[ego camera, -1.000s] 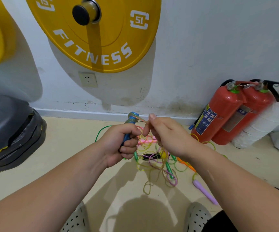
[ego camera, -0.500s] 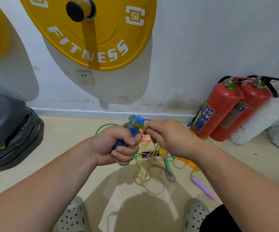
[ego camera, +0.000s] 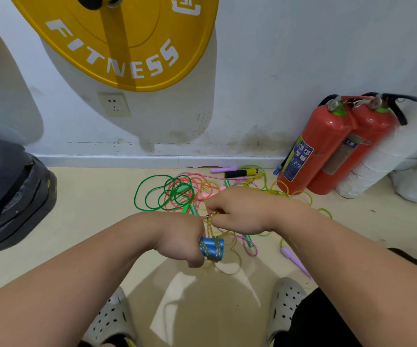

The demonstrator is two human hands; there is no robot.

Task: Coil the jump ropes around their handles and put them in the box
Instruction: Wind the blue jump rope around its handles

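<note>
My left hand [ego camera: 182,240] grips blue jump-rope handles [ego camera: 212,249] with a few turns of yellowish rope wound round their end. My right hand [ego camera: 237,212] pinches that same yellowish rope [ego camera: 210,224] just above the handles. Behind my hands a tangle of ropes lies on the floor: a green rope [ego camera: 152,194] in loops, pink and orange strands [ego camera: 197,186], a purple handle [ego camera: 293,259] to the right, and a black-and-yellow handle [ego camera: 240,173] and a pink handle [ego camera: 223,169] by the wall. No box is in view.
Two red fire extinguishers [ego camera: 327,146] lean on the wall at the right beside white rolls [ego camera: 367,171]. A stack of dark weight plates [ego camera: 9,196] sits at the left. A yellow plate [ego camera: 127,41] hangs on the wall above a socket [ego camera: 114,104]. My shoes [ego camera: 286,304] are at the bottom.
My left hand has turned over and dropped, so the blue handles now point down and right. My right hand moved lower with the rope. The view tilted down, showing more of the tangle.
</note>
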